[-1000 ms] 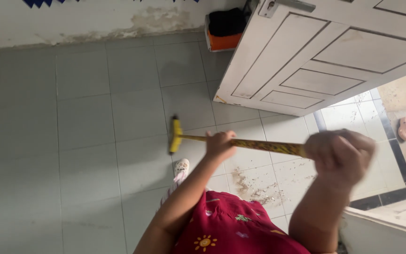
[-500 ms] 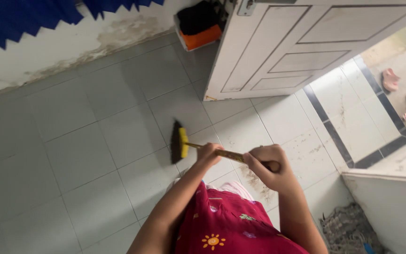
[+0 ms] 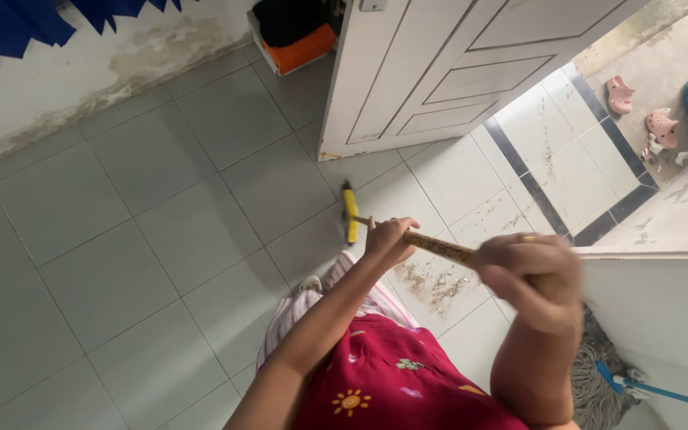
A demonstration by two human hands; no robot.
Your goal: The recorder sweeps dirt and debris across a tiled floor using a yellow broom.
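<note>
Work in hand: sweeping a grey tiled floor (image 3: 145,231) with a broom (image 3: 350,213) that has a yellow head and a patterned yellow-brown handle.
Left hand: the left hand (image 3: 388,239) is curled round the handle low down, near the head, fingers wrapped over the top of the stick.
Right hand: the right hand (image 3: 531,275) is closed round the upper end of the handle, close to the camera and a little blurred, so the exact finger placement cannot be told.
Broom position: the head stands on the floor just in front of the bottom edge of the open white door (image 3: 439,72), with the handle slanting back up to the person.
Dirt: a brown smear of grit (image 3: 435,283) lies on the tiles under the handle, between the broom head and the person's feet; finer specks run across the pale tiles toward the dark-banded threshold (image 3: 547,203).
Doing it well: in my judgement the low hand should steer and press while the high hand only guides, the bristles kept flat on the tile, and the strokes kept short and overlapping so the grit gathers rather than scatters.
Watch for: the door edge is close to the head, so a wide swing may knock it.
Nearby: a mop (image 3: 599,382) with a blue handle lies at the lower right; pink sandals (image 3: 639,107) sit outside.
</note>
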